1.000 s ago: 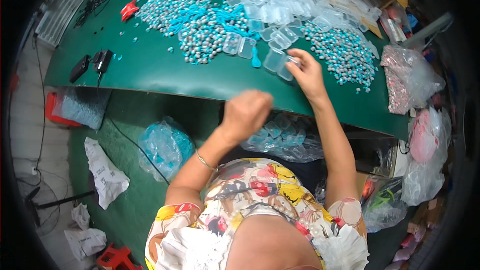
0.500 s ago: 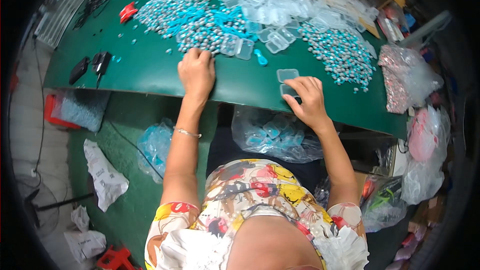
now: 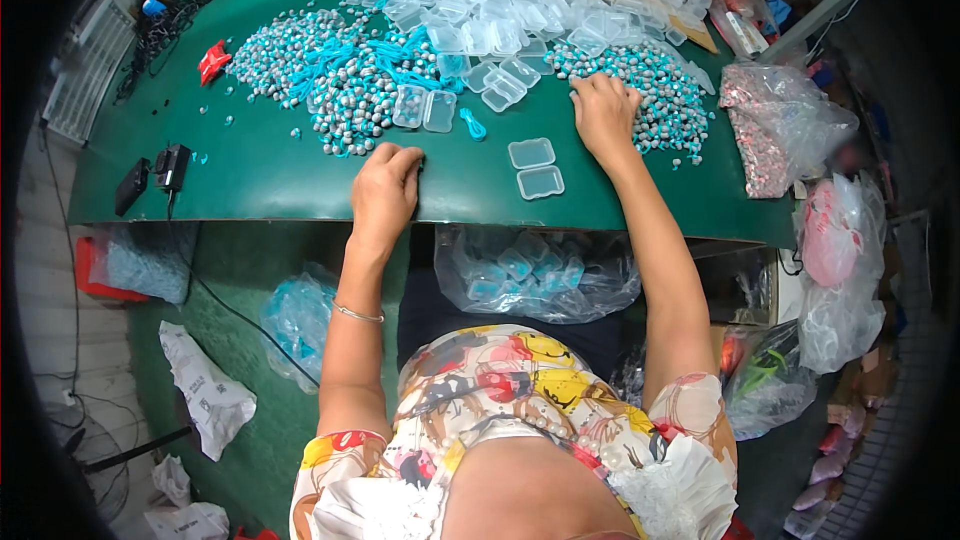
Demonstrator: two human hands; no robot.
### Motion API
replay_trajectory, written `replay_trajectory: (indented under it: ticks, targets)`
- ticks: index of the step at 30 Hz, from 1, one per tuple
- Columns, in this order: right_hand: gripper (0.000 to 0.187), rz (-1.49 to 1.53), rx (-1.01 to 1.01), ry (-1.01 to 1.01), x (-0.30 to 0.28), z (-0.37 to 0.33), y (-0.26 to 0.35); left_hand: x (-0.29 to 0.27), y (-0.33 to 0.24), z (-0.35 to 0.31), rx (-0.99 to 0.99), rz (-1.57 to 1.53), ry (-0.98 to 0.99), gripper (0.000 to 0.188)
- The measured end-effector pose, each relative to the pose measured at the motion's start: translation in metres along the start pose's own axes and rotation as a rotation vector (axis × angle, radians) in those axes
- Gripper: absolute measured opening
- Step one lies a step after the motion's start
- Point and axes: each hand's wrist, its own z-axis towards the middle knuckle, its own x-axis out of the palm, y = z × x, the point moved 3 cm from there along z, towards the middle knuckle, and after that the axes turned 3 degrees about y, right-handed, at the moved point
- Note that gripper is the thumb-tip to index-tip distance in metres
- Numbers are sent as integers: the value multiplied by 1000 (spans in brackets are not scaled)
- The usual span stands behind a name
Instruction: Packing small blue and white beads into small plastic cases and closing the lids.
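My left hand (image 3: 385,192) is closed near the table's front edge, fingertips pressed together; anything in them is hidden. My right hand (image 3: 605,118) is at the near left edge of the right-hand pile of small grey-and-turquoise beads (image 3: 665,105), fingers curled down; what they pinch is hidden. Between the hands lies an open clear plastic box (image 3: 537,168), its lid folded back. Farther off, another open clear box (image 3: 425,108) has beads in one half. Next to it lies a small turquoise looped cord (image 3: 473,125). A larger bead pile (image 3: 350,105) spreads beyond my left hand.
Many clear boxes (image 3: 510,15) are heaped at the back. Turquoise cords (image 3: 400,58) lie across the left pile. A red packet (image 3: 213,62) and black adapter (image 3: 171,167) are at left, a bag of pinkish pieces (image 3: 755,130) at right. Below the table edge hangs a bag of boxes (image 3: 535,275).
My right hand has left the open clear box and moved up to the right-hand bead pile. My left hand has drawn back from the left pile's edge toward the table's front. The view has shifted slightly.
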Motion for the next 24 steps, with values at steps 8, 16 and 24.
replay_trajectory:
  ticks: [8,16,24]
  targets:
    - [10,307,60,5,-22,-8,14,3,-2,-5,-2,-146,83,17]
    - [14,930,255,277,-67,-66,52,43,-74,-7,-28,-552,172,14]
    - [13,581,73,146,-62,-79,69,71,-94,-5,103,-216,127,12]
